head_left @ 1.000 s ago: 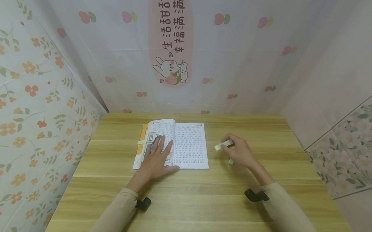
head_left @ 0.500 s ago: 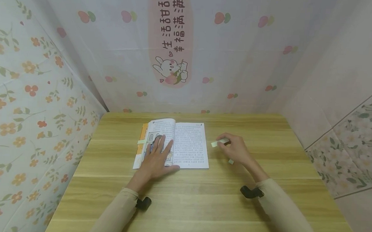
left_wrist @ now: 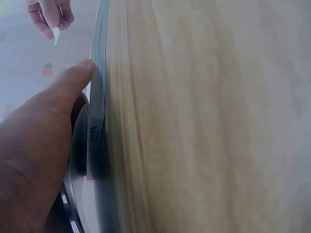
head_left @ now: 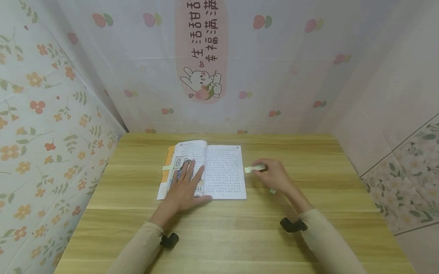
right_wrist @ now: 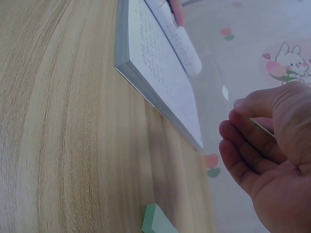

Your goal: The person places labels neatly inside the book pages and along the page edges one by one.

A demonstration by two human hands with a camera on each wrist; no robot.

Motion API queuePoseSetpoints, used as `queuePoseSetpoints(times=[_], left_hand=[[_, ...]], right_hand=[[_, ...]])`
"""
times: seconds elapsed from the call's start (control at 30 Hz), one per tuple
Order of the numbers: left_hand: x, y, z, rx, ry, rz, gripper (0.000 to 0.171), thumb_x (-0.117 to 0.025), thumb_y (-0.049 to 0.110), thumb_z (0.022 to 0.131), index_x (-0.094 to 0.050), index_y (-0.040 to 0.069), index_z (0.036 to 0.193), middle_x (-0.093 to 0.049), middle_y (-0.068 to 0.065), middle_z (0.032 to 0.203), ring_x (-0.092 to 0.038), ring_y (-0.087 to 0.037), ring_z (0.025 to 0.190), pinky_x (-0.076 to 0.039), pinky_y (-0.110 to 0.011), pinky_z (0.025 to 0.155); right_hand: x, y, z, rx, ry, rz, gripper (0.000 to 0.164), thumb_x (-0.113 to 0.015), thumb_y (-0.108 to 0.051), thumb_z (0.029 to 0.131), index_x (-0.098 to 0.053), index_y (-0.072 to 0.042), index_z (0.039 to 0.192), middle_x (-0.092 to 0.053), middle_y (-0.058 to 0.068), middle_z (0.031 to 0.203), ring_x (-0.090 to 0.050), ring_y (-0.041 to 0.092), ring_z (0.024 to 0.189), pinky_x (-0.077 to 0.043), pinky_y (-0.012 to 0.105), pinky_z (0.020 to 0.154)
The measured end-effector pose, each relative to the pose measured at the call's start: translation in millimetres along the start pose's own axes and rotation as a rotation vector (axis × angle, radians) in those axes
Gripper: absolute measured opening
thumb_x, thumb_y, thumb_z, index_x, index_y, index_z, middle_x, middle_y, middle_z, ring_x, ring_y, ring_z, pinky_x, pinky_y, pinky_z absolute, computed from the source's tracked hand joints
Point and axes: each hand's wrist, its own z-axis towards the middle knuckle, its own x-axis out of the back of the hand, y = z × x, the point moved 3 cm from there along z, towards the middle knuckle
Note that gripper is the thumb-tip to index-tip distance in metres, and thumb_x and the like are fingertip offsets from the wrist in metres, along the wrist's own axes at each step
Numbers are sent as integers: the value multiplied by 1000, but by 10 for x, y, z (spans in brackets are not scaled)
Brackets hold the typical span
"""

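Note:
An open book [head_left: 225, 174] lies on the wooden table, printed text on its right page and a picture on its left page. My left hand [head_left: 183, 192] rests spread on the left page, holding it down; its thumb is at the lower edge by the spine. Between thumb and fingers, my right hand [head_left: 274, 175] pinches a pale green sticky note [head_left: 254, 168] just off the book's right edge. In the right wrist view only the tip of that sticky note [right_wrist: 225, 93] shows clearly. Another pale green sticky note [head_left: 168, 167] sticks out at the book's left edge.
A small green sticky note pad [head_left: 272, 191] sits on the table [head_left: 229, 239] below my right hand, partly hidden by it. An orange cover edge [head_left: 165, 175] shows under the left pages. Patterned cloth [head_left: 244, 72] hangs behind the table and at both sides.
My right hand has moved left with the sticky note, bringing it from well right of the book to right beside its edge. The left hand has stayed in place.

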Motion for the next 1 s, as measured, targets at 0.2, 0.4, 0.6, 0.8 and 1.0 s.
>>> queuePoseSetpoints(times=[0.2, 0.4, 0.6, 0.8, 1.0], left_hand=[[1, 8, -3, -2, 6, 5, 118, -64, 87, 96, -16, 24, 184, 2, -15, 193, 0, -43, 180, -12, -79, 140], [14, 17, -8, -11, 25, -1, 116, -65, 85, 96, -20, 23, 183, -2, -17, 193, -3, -44, 180, -14, -80, 139], [13, 14, -11, -11, 26, -6, 116, -65, 85, 96, -21, 22, 183, -2, -17, 193, -3, -44, 180, -14, -80, 138], [16, 22, -16, -14, 30, -4, 116, -65, 85, 96, -21, 22, 183, -3, -18, 192, -3, -44, 180, -15, -80, 138], [2, 9, 3, -4, 4, 4, 117, -62, 87, 96, -16, 24, 184, 3, -15, 193, 2, -42, 180, -11, -79, 139]], right_hand=[[-32, 14, 13, -13, -9, -7, 26, -83, -9, 101, -82, -2, 125, -82, 22, 133, -86, 33, 103, -67, 32, 81], [-70, 29, 35, -15, -11, -14, 22, -84, -8, 100, -83, -5, 122, -84, 19, 128, -83, 29, 103, -65, 31, 84], [-107, 23, 73, 34, -3, -31, 20, -85, -7, 99, -83, -3, 119, -84, 18, 122, -79, 26, 99, -63, 29, 83], [-157, 33, 124, 72, 1, -30, 19, -85, -6, 99, -83, -2, 117, -83, 19, 124, -80, 34, 107, -69, 47, 92], [-206, 31, 189, 69, -15, -37, 20, -84, -6, 100, -81, 0, 118, -81, 23, 128, -81, 40, 112, -70, 53, 97]])
